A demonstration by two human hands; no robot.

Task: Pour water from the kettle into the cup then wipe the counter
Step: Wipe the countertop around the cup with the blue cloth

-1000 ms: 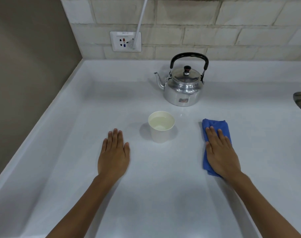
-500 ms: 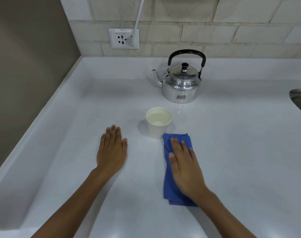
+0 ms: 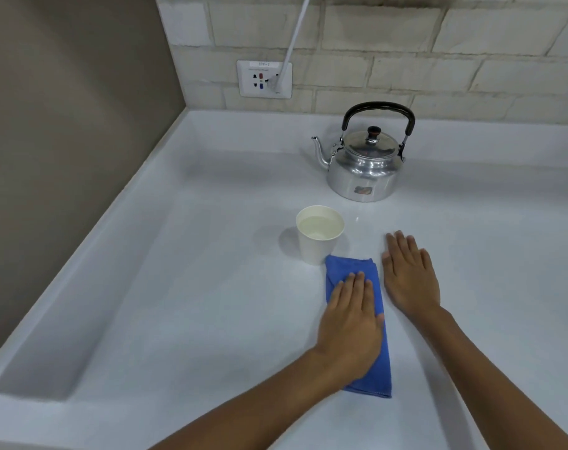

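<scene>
- The cup [image 3: 320,237] stands upright on the white bench [image 3: 178,303], near the middle of the view, and holds pale water close to its rim, so the pouring part of the task looks done.
- The kettle [image 3: 363,167] sits upright behind and to the right of the cup, lid on, handle raised, spout pointing left; no hand touches it.
- The blue cloth [image 3: 350,271] lies folded in a long strip just in front of the cup, its far edge at or almost at the cup's base; I cannot tell whether they touch.
- The left hand [image 3: 349,323] presses flat on the cloth, fingers [image 3: 357,284] stretched out together, not curled around anything.
- The right hand [image 3: 407,274] lies flat on the bare bench just beside the cloth, fingers spread and empty.
- My judgement: wiping is the step in hand, and only the wiping is left. How much of the bench has been covered cannot be read from the surface.
- A small glint on the bench between cup and kettle may be a drop of water; it is too small to be sure.
- The part of the cloth under the left palm is hidden.
- A white socket [image 3: 264,78] with a cable sits on the brick wall behind; a dark object at the right edge is cut off and cannot be named.
</scene>
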